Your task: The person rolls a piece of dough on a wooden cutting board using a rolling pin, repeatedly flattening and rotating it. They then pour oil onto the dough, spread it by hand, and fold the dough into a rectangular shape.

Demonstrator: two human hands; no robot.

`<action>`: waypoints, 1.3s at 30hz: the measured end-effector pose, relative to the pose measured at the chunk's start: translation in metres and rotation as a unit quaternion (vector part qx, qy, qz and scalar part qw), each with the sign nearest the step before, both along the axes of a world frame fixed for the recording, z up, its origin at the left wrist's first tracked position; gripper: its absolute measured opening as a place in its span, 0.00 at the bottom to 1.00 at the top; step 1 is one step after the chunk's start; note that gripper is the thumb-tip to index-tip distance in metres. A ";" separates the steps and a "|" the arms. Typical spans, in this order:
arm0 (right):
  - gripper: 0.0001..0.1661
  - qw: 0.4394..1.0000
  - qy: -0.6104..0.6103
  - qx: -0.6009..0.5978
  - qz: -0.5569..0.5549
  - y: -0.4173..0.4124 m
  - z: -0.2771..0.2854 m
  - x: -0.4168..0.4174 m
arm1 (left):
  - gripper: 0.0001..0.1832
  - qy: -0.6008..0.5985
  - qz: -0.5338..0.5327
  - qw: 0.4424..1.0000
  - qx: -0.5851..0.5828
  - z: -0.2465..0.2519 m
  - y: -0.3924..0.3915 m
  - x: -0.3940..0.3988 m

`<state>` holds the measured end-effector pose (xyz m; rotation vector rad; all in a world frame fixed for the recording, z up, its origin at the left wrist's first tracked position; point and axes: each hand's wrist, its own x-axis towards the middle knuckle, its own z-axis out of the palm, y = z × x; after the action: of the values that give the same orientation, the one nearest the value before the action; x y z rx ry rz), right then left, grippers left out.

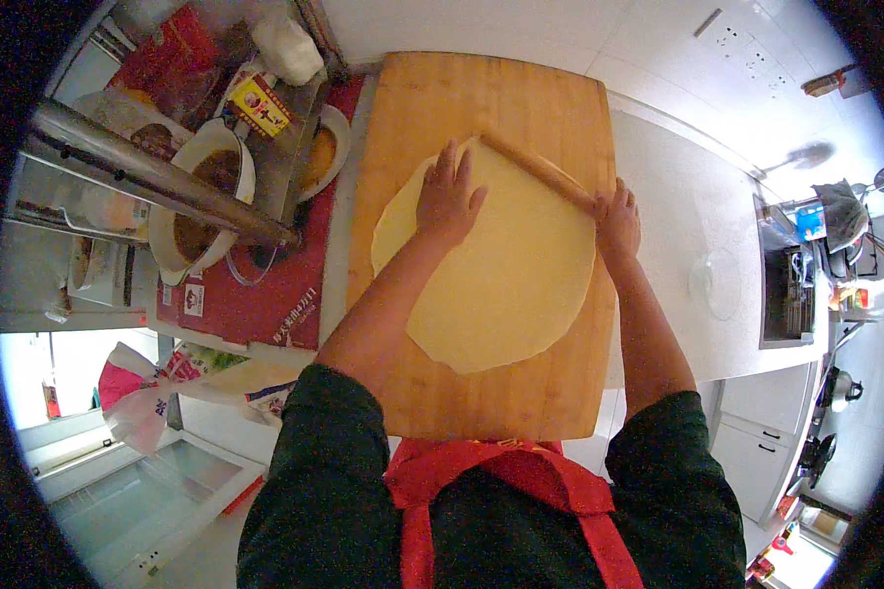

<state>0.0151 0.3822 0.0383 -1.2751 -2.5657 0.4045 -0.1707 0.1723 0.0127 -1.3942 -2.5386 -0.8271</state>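
A large, thin sheet of pale yellow dough (512, 265) lies spread on a wooden board (486, 401). My left hand (449, 199) rests flat on the dough's upper left part, its fingers apart and nothing held. Across the upper right edge of the sheet lies a wooden rolling pin (538, 168), slanting down to the right. My right hand (620, 224) has hold of the pin's lower right end, by the board's right edge. That end of the pin is partly hidden by the fingers.
Left of the board stand a white oval pot (247, 173) with brown contents, a bowl (342, 143), a yellow box (260, 107) and a metal post (162, 173). A red printed box surface (295, 294) lies beneath. On the white counter (663, 294) sits a clear round lid or dish (714, 283).
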 end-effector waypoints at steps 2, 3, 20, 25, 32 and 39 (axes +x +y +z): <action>0.33 0.985 -0.032 0.095 0.138 -0.002 -0.017 0.000 | 0.36 0.009 -0.011 1.000 -0.025 -0.001 -0.019 0.018; 0.32 0.967 -0.046 0.141 0.208 -0.003 -0.022 -0.003 | 0.36 0.011 -0.018 0.999 -0.042 -0.001 -0.032 0.031; 0.17 0.965 0.034 0.107 0.237 0.031 0.009 0.006 | 0.38 -0.132 0.136 0.981 -0.045 0.020 -0.182 0.140; 0.15 0.891 -0.053 0.031 0.451 -0.073 0.029 -0.002 | 0.35 -0.007 0.126 0.991 0.046 0.035 -0.158 0.135; 0.36 0.915 -0.066 0.090 0.388 -0.134 0.002 0.010 | 0.35 0.005 0.133 0.978 -0.159 -0.001 -0.139 0.129; 0.34 0.913 -0.002 0.193 0.360 -0.130 -0.002 -0.089 | 0.35 0.096 0.255 0.958 -0.092 0.020 -0.114 0.033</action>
<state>-0.0739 0.2519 0.0362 -0.1687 -2.8438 0.0026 -0.1372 0.0581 0.0324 -0.7404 -2.6765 -0.3542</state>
